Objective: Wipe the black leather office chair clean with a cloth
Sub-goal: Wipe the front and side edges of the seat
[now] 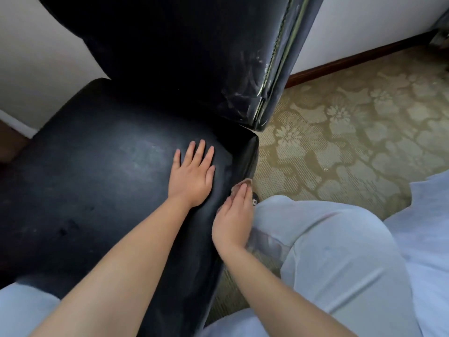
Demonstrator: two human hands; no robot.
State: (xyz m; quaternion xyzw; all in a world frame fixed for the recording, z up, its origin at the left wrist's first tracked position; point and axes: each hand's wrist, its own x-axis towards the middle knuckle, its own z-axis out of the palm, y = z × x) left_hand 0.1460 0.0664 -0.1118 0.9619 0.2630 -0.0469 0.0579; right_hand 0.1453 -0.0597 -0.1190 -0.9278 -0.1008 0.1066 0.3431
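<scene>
I am looking down on the black leather office chair [97, 171], seat toward me, backrest [184, 57] rising at the far edge of the seat. The leather on the backrest's right side is creased and scuffed, with a pale seam line running down that edge.

My left hand [192, 176] is lying flat on the seat near its right edge, fingers straight and slightly spread, palm down, holding nothing. It is pressing on the leather.

My right hand [234, 220] is resting against the right side edge of the seat, just beside the left hand, fingers straight and together. It is pressing a small tan cloth [243, 184] onto the seat's side panel; only a fold of the cloth is showing beyond the fingertips, the rest is hidden under the palm. I cannot tell how much cloth there is.

My legs in pale grey trousers [340, 251] are sitting close to the right of the chair. The patterned beige carpet [352, 122] is running under the chair to a dark wooden skirting board [352, 58] below a white wall [364, 25].

No containers are showing.
</scene>
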